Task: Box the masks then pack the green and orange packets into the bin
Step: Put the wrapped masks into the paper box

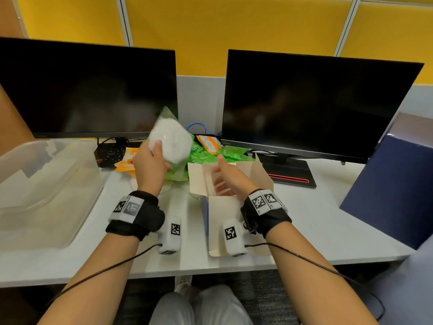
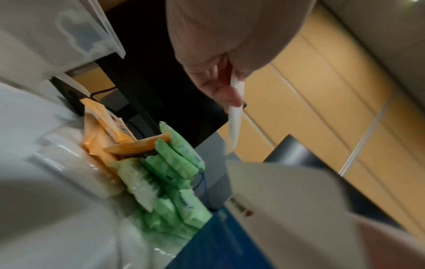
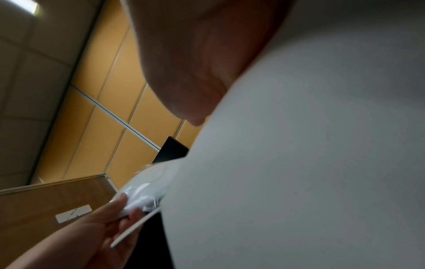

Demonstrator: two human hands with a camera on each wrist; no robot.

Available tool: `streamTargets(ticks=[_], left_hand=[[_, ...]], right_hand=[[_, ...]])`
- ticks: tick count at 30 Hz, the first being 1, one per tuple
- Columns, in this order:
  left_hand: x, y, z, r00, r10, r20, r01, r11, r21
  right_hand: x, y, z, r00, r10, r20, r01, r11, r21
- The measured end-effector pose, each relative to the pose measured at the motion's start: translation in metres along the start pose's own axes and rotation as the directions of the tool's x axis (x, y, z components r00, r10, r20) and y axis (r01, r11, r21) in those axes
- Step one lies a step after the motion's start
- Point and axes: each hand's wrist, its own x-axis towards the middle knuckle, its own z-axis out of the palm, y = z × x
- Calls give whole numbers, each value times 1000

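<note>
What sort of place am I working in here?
Most likely an office cubicle: two dark monitors stand on a white desk, yellow partition panels rise behind them, and a keyboard sits under the left monitor.

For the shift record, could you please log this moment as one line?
step: boxing masks | left hand: holds bagged masks above desk | right hand: fingers inside open box | bin: empty

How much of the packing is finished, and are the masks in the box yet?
Nothing looks finished. The left hand holds the bag of masks up above the desk, while the right hand reaches into the open box. Still to do: the green packets and orange packets lie behind the box, and the clear bin looks empty.
</note>
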Motion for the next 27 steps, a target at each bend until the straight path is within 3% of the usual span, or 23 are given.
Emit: streamTargets(ticks=[1, 3, 5, 7, 11, 13, 17, 20, 23, 27], left_hand=[[0, 6, -1, 1000, -12, -14, 10, 987, -158], [-3, 16, 1, 993, -70, 90, 103, 890, -445], [-8, 25, 6, 959, -112, 262, 240, 815, -528], [-15, 30, 16, 917, -126, 378, 306, 829, -467], [-26, 24, 36, 898, -108, 428, 278, 892, -358], [-31, 20, 42, 872, -125, 474, 303, 897, -321], [-39, 15, 51, 893, -59, 446, 106, 991, -83], [-44, 3, 58, 847, -56, 528, 67, 998, -2], [-48, -4, 61, 809, -163, 565, 171, 985, 40], [-48, -10, 61, 738, -209, 641, 226, 972, 57]], right_hand=[[0, 0, -1, 1000, -7, -8, 7, 996, 88], [0, -1, -3, 999, -45, -27, 50, 972, 228], [-1, -1, -5, 991, -111, -74, 130, 932, 339], [-3, 1, -7, 977, -160, -144, 209, 865, 456], [0, 4, -11, 973, -108, -202, 217, 715, 664], [-1, 7, -13, 970, -145, -195, 239, 722, 649], [-5, 11, -13, 942, -276, -191, 336, 765, 550], [-11, 12, -17, 919, -320, -229, 393, 754, 526], [-18, 13, -29, 908, -311, -279, 413, 768, 489], [-24, 9, -43, 899, -251, -358, 421, 717, 555]])
